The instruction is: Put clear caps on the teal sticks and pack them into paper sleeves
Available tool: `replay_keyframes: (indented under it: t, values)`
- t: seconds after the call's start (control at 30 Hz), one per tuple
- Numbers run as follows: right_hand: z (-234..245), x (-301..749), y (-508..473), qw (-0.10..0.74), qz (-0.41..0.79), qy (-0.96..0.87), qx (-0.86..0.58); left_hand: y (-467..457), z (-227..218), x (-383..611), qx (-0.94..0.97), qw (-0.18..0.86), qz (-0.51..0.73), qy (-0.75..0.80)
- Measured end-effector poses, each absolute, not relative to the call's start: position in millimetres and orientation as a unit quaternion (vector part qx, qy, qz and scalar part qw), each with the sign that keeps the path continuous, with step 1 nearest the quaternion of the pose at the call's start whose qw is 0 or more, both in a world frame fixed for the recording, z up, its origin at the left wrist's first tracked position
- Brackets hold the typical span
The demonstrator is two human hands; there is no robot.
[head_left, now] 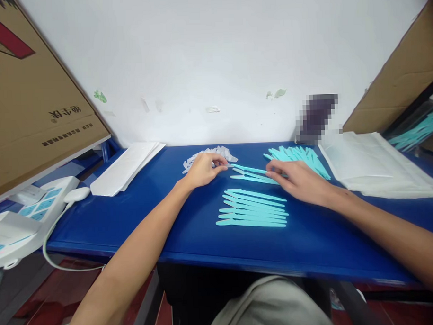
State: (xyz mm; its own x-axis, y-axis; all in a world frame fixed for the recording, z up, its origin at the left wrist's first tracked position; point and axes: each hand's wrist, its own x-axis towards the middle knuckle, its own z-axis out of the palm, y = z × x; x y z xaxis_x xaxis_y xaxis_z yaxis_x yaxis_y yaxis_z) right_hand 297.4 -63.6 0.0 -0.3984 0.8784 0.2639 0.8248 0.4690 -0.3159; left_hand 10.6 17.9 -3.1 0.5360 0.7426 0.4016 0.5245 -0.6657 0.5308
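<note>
My right hand [297, 179] pinches the handle of a turquoise eyebrow razor [250, 168], which points left. At its blade end, my left hand [207, 168] is closed on a small clear blade cap [230, 166], largely hidden by the fingertips. Whether the cap is fully on the blade I cannot tell. Beyond the left hand lies a heap of clear caps [219, 153]. More turquoise razors [301, 157] are piled behind my right hand. Just below the held razor lie a couple of loose razors [250, 177], and nearer me several razors [255, 211] rest in a neat row.
The blue table [133, 227] meets a white wall. White paper sleeves [126, 168] lie left and translucent bags [380, 166] right. A cardboard box [47, 92] stands at the left, above a white device [34, 221] with a cable. A pixelated upright object [316, 118] leans against the wall.
</note>
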Motion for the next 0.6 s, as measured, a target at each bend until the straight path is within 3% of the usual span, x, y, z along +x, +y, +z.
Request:
replay_keyframes:
  t: [0.27,0.6]
  values:
    - [-1,293,-66,0.209,0.065,-0.849,-0.48,7,-13,27,0.879,0.203,0.293,0.316]
    - [-3,294,-66,0.18,-0.023,-0.846,-0.501,15,-19,26,0.899,0.113,0.268,0.327]
